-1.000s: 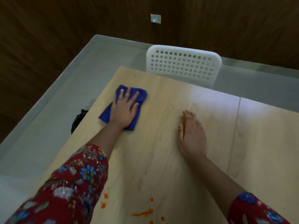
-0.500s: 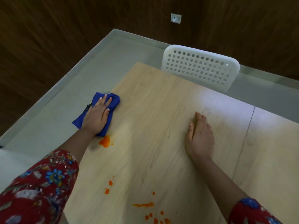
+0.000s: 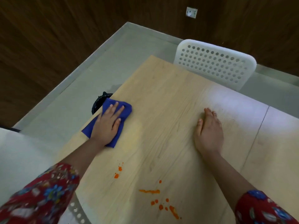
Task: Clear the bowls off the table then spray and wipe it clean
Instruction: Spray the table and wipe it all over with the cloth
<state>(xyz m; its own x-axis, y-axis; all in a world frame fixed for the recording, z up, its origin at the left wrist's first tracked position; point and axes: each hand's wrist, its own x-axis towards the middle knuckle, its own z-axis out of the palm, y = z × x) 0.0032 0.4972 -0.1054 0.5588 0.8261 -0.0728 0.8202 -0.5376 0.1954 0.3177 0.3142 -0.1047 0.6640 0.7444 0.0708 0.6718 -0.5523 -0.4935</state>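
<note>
1. While my left grip (image 3: 107, 125) lies flat with fingers spread on the blue cloth (image 3: 125, 109), pressing it down rather than clutching it, the cloth sits at the nine o'clock edge of the surface (image 3: 161, 110).
2. The cloth looks folded, deep blue and slightly bunched ahead of my fingertips; no bowls are in view.
3. To wipe well, I judge I should draw the cloth toward five o'clock with even pressure. That way I gather the orange splatters (image 3: 149, 191) near me in one pass, not smear them wider.
4. My right grip (image 3: 208, 131), at three o'clock of the cloth, rests released, palm down on bare wood, holding nothing.
</note>
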